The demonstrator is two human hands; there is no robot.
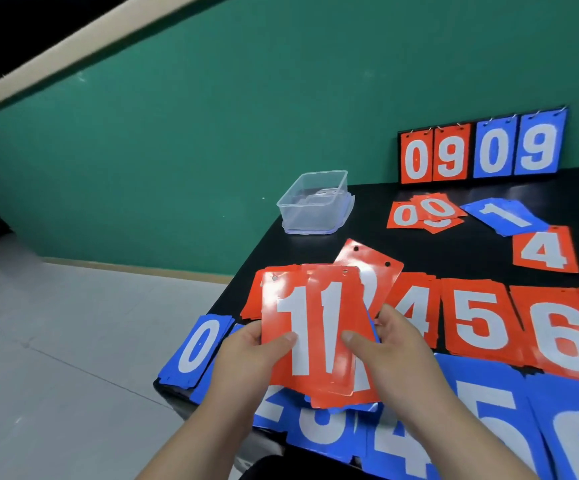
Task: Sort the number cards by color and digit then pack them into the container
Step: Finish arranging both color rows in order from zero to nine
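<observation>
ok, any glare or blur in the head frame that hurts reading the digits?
Head view: white glare patches on the held red 1 cards, digit legible; left hand and right hand sharp; smear over the floor at the far left; wide-angle bowing tilts the table and wall; top-left corner black.

Even, fairly bright light. White glare sits on the upper left of the red 1 cards (316, 334). Far left of them the floor (56, 341) looks blurred; edges bend.
</observation>
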